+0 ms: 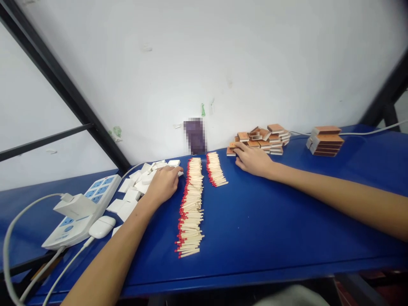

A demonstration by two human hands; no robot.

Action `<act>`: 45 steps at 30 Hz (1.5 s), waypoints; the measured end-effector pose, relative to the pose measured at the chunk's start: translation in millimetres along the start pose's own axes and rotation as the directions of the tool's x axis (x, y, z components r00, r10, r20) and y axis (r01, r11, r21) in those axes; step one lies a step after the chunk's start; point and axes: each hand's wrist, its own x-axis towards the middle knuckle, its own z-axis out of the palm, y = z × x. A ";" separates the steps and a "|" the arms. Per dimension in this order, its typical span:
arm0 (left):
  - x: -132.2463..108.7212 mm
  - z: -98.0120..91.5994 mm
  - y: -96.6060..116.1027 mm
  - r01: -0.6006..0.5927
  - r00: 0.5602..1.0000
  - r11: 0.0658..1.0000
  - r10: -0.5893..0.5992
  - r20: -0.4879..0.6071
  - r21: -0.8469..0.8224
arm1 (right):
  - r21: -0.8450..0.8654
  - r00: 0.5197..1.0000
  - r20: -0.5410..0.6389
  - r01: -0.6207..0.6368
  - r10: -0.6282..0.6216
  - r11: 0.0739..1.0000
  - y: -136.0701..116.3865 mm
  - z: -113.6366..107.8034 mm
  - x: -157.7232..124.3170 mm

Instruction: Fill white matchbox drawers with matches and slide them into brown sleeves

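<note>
- The left hand [164, 182] lies over the near end of the pile of white boxes [142, 186], fingers curled down; whether they grasp one or only rest there, I cannot tell.
- The right hand [253, 159] reaches the left end of the heap of brown boxes [264, 135], fingertips touching a box at its front; how firmly they hold it, I cannot tell.
- Between the hands, on the blue bench [270, 221], lie two rows of matches: a long row [191, 204] and a short row [216, 170], red heads to the left.
- At the heap, a light hold on one box's edges seems best: the boxes lean on each other, and a hard pull could slide several.
- At the white pile, lifting a loose upper piece straight up looks safer than dragging it sideways, as the long row lies just beside.
- Both wrists should stay high over the matches; a brush of the hand could skew the rows.
- Well right of the heap, a tidy stack [327, 140] deserves a clear berth from the right forearm.
</note>
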 end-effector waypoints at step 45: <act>-9.6 -37.9 50.8 -0.171 0.985 0.970 0.162 -0.063 -0.175 | -0.052 0.999 -0.023 -0.025 0.024 0.998 -1.3 -3.6 -2.0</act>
